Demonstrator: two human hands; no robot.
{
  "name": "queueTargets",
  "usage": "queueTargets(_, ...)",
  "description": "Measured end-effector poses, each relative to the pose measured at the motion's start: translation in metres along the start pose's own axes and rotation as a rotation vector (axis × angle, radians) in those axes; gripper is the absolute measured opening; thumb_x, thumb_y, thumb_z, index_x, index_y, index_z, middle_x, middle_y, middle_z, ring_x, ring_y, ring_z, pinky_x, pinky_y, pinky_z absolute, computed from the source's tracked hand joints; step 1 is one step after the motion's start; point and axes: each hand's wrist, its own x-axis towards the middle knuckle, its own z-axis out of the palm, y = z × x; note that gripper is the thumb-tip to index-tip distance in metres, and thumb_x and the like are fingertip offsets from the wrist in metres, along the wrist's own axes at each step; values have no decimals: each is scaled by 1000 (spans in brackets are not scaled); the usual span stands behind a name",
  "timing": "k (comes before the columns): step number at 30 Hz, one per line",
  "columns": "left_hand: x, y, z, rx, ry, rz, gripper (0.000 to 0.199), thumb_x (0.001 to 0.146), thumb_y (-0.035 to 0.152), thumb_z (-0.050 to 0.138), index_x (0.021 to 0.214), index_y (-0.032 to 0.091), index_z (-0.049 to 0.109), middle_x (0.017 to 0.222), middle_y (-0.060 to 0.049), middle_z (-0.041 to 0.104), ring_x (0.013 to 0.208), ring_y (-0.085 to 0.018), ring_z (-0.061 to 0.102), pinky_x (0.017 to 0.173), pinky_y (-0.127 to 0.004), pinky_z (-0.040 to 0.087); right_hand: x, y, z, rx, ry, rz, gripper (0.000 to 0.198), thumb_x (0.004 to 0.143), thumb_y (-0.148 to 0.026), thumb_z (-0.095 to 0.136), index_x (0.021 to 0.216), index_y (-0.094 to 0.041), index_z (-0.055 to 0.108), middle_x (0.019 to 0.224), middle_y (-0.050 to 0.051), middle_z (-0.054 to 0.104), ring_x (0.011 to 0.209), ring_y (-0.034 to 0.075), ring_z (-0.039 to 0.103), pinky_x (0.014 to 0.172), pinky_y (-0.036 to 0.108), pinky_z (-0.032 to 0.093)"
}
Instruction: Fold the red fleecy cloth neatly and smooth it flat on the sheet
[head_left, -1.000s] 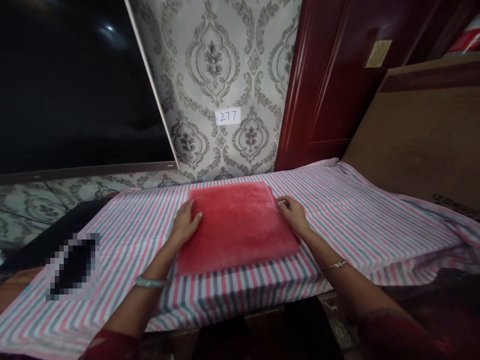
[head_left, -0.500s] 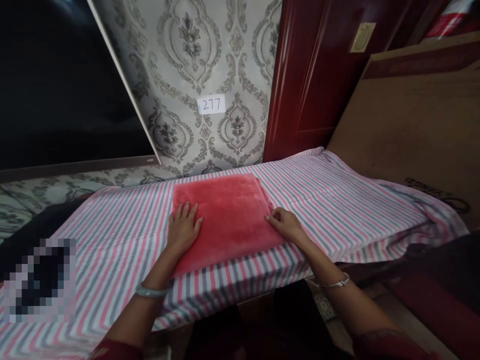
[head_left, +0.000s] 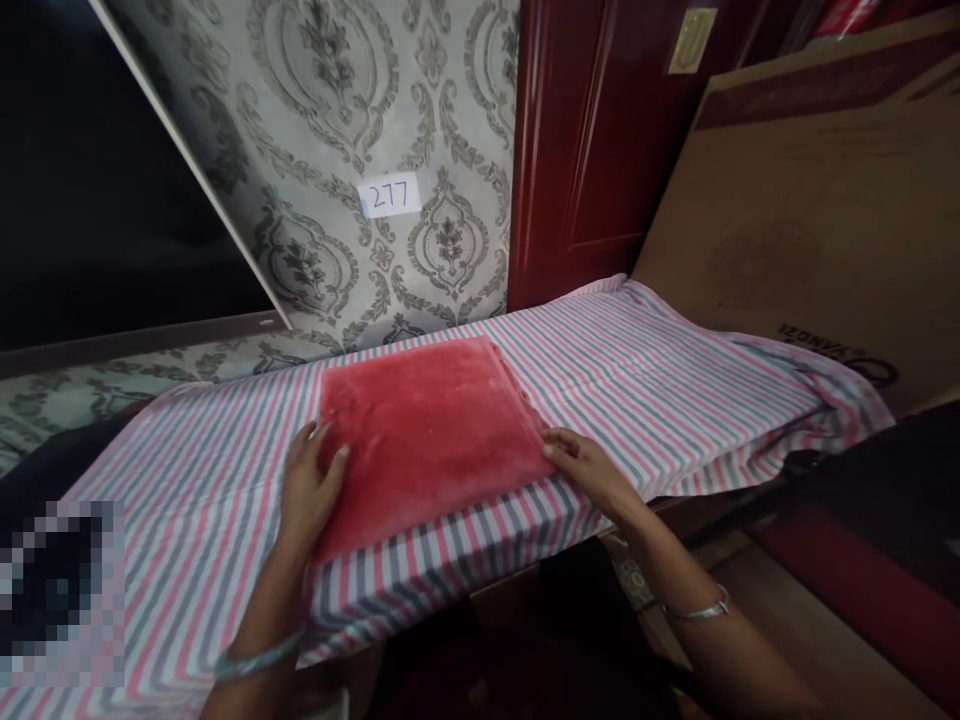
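Observation:
A folded red plush cloth (head_left: pixel 427 440) lies flat on a striped sheet (head_left: pixel 637 370) of pink, grey and white. At its left edge is my left hand (head_left: pixel 311 485), fingers apart, with the thumb against the plush and the other fingertips by the border. My right hand (head_left: pixel 589 468) is at the right edge near the front corner, its thumb and fingertips closed on the border there. The folded layers show along that right side.
Behind the covered surface stands a patterned wall with a paper label (head_left: pixel 390 195). A dark screen (head_left: pixel 112 190) is at the left, a red door (head_left: pixel 570 150) and a large cardboard box (head_left: pixel 810 220) at the right. The sheet hangs over the front edge.
My left hand has slid from the top of the cloth to its left edge. My right hand has shifted slightly along the right border towards the front corner. The view has turned a little.

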Motion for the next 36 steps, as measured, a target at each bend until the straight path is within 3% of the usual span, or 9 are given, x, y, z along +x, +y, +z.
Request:
queueTargets(4, -57, -6, -18, -165, 82, -351, 64, 81, 62, 53, 128, 19, 61, 117, -11, 65, 93, -25, 64, 81, -39, 55, -12, 2, 8, 64, -43, 35, 34, 70, -52, 69, 81, -21, 62, 69, -1, 64, 61, 16, 58, 59, 28, 46)
queueTargets(7, -87, -7, -24, -236, 68, -432, 64, 76, 65, 58, 117, 18, 65, 116, -10, 65, 97, -25, 63, 87, -39, 52, -13, 3, 16, 128, -41, 86, 34, 73, -55, 66, 79, -23, 55, 55, -4, 59, 46, 14, 52, 47, 25, 40)
queueTargets(11, -92, -8, -26, -307, 85, -485, 53, 72, 62, 62, 101, 18, 65, 101, -7, 68, 98, -26, 64, 91, -40, 50, -14, 5, 20, 201, -21, 142, 42, 73, -61, 65, 85, -23, 52, 46, -5, 57, 36, 13, 47, 39, 23, 34)
queueTargets(14, -91, -10, -26, -298, 67, -438, 42, 69, 60, 63, 85, 21, 64, 90, -6, 67, 92, -25, 64, 90, -40, 51, -17, 12, 19, 239, 107, 116, 43, 72, -61, 68, 86, -23, 54, 44, -7, 54, 35, 12, 45, 39, 22, 34)
queueTargets(18, -98, -11, -29, -271, 14, -341, 39, 72, 61, 63, 75, 22, 65, 103, -9, 66, 105, -27, 61, 99, -40, 47, -22, 17, 18, 253, 166, 74, 40, 73, -58, 71, 86, -23, 56, 45, -7, 53, 37, 11, 44, 40, 23, 35)
queueTargets(22, -99, -6, -39, -316, -213, -299, 44, 75, 63, 63, 87, 22, 72, 125, -12, 61, 125, -30, 52, 111, -42, 38, -23, 12, 20, 147, 89, 71, 40, 74, -61, 70, 78, -23, 56, 47, -4, 54, 41, 12, 47, 41, 24, 37)
queueTargets(25, -92, -2, -46, -351, -358, -248, 41, 78, 60, 61, 91, 22, 73, 123, -11, 62, 120, -28, 55, 109, -41, 40, -21, 10, 19, 29, 41, 66, 43, 73, -65, 68, 71, -24, 56, 47, -2, 56, 41, 13, 47, 40, 25, 37)
queueTargets(30, -85, -4, -38, -227, -211, -241, 36, 82, 56, 53, 73, 22, 63, 82, -4, 61, 83, -22, 59, 82, -35, 50, -10, 20, -2, -135, 237, 3, 44, 75, -65, 62, 63, -24, 53, 42, -4, 48, 39, 13, 41, 39, 26, 33)
queueTargets(36, -90, -6, -36, -232, -182, -161, 36, 83, 55, 53, 74, 22, 65, 83, -5, 60, 84, -22, 58, 82, -35, 49, -6, 30, -14, -306, 173, -95, 43, 76, -63, 60, 61, -23, 54, 50, -3, 49, 50, 15, 46, 50, 26, 38)
